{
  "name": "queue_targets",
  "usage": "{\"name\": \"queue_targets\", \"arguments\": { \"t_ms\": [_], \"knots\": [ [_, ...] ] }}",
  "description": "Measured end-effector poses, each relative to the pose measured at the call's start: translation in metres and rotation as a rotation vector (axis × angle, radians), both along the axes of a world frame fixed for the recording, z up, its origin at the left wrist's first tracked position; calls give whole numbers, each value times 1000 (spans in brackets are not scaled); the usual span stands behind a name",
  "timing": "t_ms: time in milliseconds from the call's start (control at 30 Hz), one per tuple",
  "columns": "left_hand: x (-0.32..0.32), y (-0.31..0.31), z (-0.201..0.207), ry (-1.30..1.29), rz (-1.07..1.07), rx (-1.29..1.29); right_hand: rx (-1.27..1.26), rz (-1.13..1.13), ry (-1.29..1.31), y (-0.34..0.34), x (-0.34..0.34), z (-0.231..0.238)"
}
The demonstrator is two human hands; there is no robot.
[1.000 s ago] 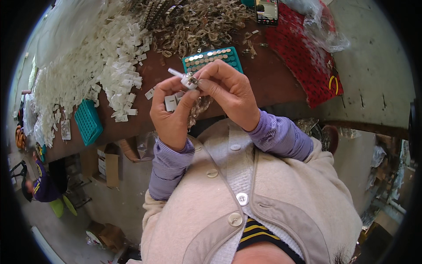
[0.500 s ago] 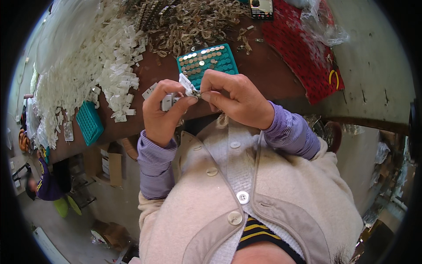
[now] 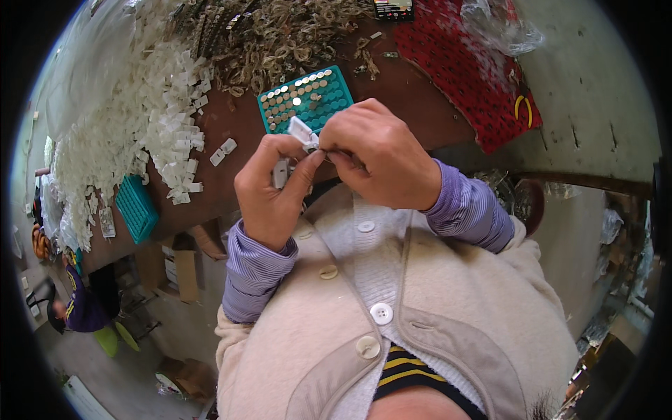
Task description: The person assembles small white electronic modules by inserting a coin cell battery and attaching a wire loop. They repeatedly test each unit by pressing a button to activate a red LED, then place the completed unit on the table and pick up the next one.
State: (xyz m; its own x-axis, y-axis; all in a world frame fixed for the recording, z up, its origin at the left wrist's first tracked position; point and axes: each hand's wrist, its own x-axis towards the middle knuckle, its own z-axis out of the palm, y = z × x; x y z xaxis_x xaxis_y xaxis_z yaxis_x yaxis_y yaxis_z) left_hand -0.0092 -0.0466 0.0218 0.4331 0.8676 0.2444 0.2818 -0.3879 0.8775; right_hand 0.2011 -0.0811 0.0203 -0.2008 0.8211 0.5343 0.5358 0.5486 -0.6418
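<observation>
My left hand [image 3: 274,185] pinches a small white plastic case [image 3: 302,131] with its lid flipped up, between thumb and forefinger. Another white piece [image 3: 281,173] shows inside the curl of that palm. My right hand [image 3: 381,154] is closed at the same case, its fingertips pressed to the near edge; whatever they pinch is too small and hidden to name. Just beyond the hands lies a teal tray [image 3: 338,89] with rows of round wells, many filled with silvery button cells [image 3: 297,102].
A big heap of white plastic cases [image 3: 112,119] covers the left. Bundled wired parts [image 3: 280,42] lie at the back, near a phone [image 3: 394,10]. A second teal tray [image 3: 137,208] sits at the table's left edge. Yellow-handled pliers [image 3: 523,112] rest on red cloth [image 3: 462,77]. A person [image 3: 85,304] is at far left.
The view has shifted, so the table things sit slightly further left. Both hands stay together at the white case, whose lid now stands more upright. The left hand has turned a little.
</observation>
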Motion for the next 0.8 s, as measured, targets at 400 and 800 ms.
{"name": "queue_targets", "arguments": {
  "t_ms": [400, 800],
  "knots": [
    [-8, 8, -35, -762, -41, -1044, 80, -140, 46, -4, -7, -25],
    [-26, 6, -41, -750, 54, -860, 56, -177, 22, 34, -8, -33]
  ]
}}
